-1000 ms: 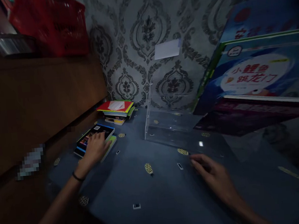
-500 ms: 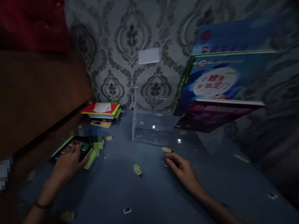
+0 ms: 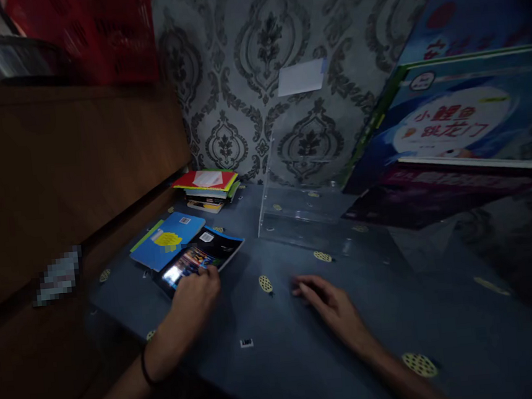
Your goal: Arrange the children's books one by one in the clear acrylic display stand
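My left hand (image 3: 197, 295) is closed on the near edge of a black-covered book (image 3: 221, 247), its fingers curled over the cover. The book lies on the table, slightly overlapping a blue book (image 3: 175, 229) with a yellow patch, beneath which a green edge shows. My right hand (image 3: 333, 305) hovers at the table's middle, fingers loosely bent and thumb a little apart, nothing visible in it. Beyond it stands a clear acrylic rack (image 3: 296, 225), with picture books (image 3: 455, 121) standing in its right side.
A small pile of books (image 3: 206, 181) with a red cover on top sits at the back left. A wooden cabinet (image 3: 81, 172) borders the left side, with a red basket (image 3: 112, 39) and a metal bowl (image 3: 20, 56) above. Patterned wallpaper (image 3: 228, 144) rises behind.
The black book has slid right, off the blue book, with my left hand on it; the blue cover now shows. The view has turned left. My right hand stays loosely bent.
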Tool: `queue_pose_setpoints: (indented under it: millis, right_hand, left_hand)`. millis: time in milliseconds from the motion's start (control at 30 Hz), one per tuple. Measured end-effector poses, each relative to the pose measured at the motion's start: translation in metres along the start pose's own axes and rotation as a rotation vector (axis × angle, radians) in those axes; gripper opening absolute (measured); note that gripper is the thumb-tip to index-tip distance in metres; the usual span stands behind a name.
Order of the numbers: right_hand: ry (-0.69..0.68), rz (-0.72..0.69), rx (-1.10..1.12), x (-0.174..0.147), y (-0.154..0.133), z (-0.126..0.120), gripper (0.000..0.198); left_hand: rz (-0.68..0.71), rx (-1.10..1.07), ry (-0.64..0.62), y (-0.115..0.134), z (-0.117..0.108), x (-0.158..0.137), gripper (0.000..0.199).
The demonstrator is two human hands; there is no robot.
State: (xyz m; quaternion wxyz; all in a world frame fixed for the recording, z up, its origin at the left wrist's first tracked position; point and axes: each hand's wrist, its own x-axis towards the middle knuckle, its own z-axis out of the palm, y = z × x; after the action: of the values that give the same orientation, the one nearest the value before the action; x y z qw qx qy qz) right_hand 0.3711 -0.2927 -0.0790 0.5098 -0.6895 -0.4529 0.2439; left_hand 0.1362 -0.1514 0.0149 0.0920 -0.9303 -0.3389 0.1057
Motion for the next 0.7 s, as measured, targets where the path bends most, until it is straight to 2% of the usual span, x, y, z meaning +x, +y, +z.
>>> queue_pose_setpoints:
  millis: [67,167,300,367,467,533,600,700]
  right_hand:
    - [-0.036,-0.004,0.087,-0.004,-0.007,0.007,0.048]
    - [0.044,-0.012,0.203,-0.004,-0.008,0.01,0.046]
    - [0.197,0.066,0.359,0.001,0.004,-0.002,0.044]
    - [0.249,0.089,0.364,0.004,0.011,-0.009,0.043]
    - [0.302,0.054,0.254,0.007,0.019,-0.013,0.04]
    - [0.291,0.026,0.195,0.008,0.023,-0.013,0.037]
    - [0.259,0.021,0.167,0.007,0.024,-0.012,0.034]
    - [0.234,0.038,0.133,0.006,0.026,-0.009,0.032]
  left_hand:
    - [0.136,-0.024,-0.017,0.028,0.001,-0.006,0.043]
    - [0.283,-0.049,0.0,0.066,0.001,-0.014,0.043]
    - [0.328,-0.088,0.085,0.102,0.002,-0.019,0.04]
    - [0.343,-0.159,0.146,0.114,0.003,-0.022,0.033]
    - [0.438,-0.304,0.145,0.121,0.005,-0.024,0.018]
    - [0.508,-0.365,0.119,0.116,0.007,-0.019,0.022]
    - [0.541,-0.374,0.129,0.105,0.01,-0.006,0.023]
    - [0.543,-0.341,0.155,0.084,0.018,0.031,0.032]
